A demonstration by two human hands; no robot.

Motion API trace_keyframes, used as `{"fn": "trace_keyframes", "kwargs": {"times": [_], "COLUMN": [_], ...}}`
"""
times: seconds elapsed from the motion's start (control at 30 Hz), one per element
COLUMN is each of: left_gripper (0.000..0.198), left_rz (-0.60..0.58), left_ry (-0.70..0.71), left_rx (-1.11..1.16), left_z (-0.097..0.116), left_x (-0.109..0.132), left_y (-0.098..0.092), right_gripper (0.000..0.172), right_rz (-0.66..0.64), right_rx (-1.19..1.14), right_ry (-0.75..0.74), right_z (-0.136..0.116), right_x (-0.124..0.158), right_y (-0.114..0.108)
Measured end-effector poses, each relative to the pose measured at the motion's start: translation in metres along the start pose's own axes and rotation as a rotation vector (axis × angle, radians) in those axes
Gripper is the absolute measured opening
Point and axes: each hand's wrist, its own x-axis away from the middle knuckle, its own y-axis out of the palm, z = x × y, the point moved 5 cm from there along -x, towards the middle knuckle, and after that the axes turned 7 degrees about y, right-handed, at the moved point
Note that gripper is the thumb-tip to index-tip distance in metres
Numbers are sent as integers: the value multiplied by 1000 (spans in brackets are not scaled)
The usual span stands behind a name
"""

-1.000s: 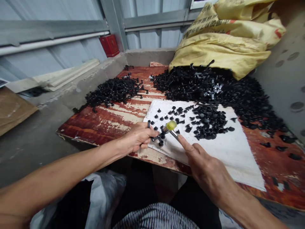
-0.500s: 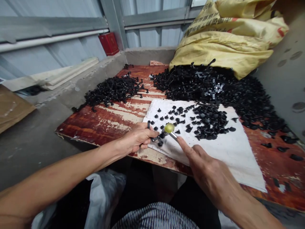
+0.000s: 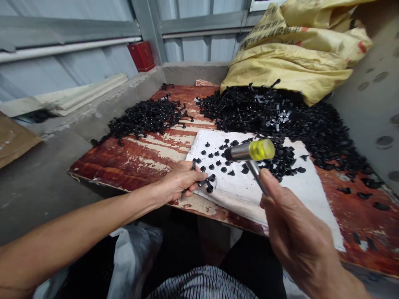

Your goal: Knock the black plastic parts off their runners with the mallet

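Note:
My left hand is closed around a black branched plastic part, whose arms with round ends stick out past the fingers near the front edge of a white cloth. In my right hand is a mallet, gripped by its metal handle. Its head has a yellow translucent face on one side and a black one on the other, and it is raised above the cloth. Small black disc-shaped pieces with stems stand spaced out on the cloth. More of them lie heaped behind the mallet.
A heap of black branched parts lies on the left of the worn red-brown table. A larger black pile spills from a yellow woven sack at the back right. A red tin sits on the ledge.
The mallet has lifted off the part in my left hand and swung up and to the right with my right hand. My left hand has stayed in place, still holding the part.

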Motion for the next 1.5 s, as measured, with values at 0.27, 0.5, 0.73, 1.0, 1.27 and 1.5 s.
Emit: {"fn": "trace_keyframes", "kwargs": {"times": [0.27,0.5,0.73,1.0,1.27,1.5], "left_gripper": [19,17,36,41,40,41], "left_rz": [-27,-164,-172,-178,-192,-204], "left_ry": [-9,86,293,275,239,270], "left_rx": [-57,27,-198,-263,-206,-238], "left_z": [3,-8,-9,-13,-13,-20], "left_x": [4,5,-4,-10,-9,-13], "left_y": [-3,-13,-21,-25,-23,-27], "right_gripper": [55,45,47,45,50,52], "right_rz": [-151,-46,-176,-165,-146,-165], "right_rx": [48,-57,3,28,13,7], "right_ry": [6,98,124,98,90,90], "right_z": [7,25,32,31,32,32], "right_x": [5,-2,7,6,8,6], "right_y": [14,6,18,17,19,18]}}
